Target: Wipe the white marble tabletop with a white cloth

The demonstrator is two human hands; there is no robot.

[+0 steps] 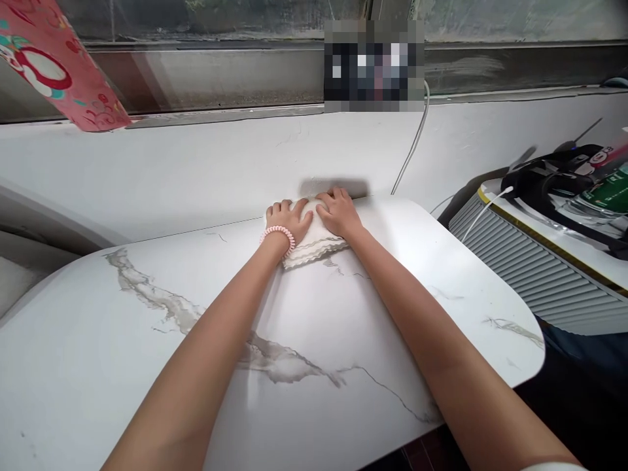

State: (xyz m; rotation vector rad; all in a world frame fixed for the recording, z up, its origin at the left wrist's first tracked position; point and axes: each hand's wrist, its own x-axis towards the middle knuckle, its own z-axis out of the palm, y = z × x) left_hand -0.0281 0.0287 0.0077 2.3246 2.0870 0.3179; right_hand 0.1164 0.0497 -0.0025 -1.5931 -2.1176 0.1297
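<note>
A folded white cloth (314, 247) with wavy edges lies at the far edge of a white marble-patterned table (383, 327), close to the wall. My left hand (288, 222) rests flat on the cloth's left part, fingers spread, with a pink coiled band (278, 230) around the wrist. On its right part lies my right hand (340, 212), palm down with the fingers stretched out. Both hands press on top of the cloth rather than grip it. The parts of the cloth under the palms are hidden.
A white wall (210, 163) and window frame (220, 78) stand behind the table. A pink patterned packet (63, 65) is at upper left. A cable (415, 147) hangs down the wall. At right, a ribbed cabinet (540, 261) carries a green-labelled bottle (608, 193) and black items.
</note>
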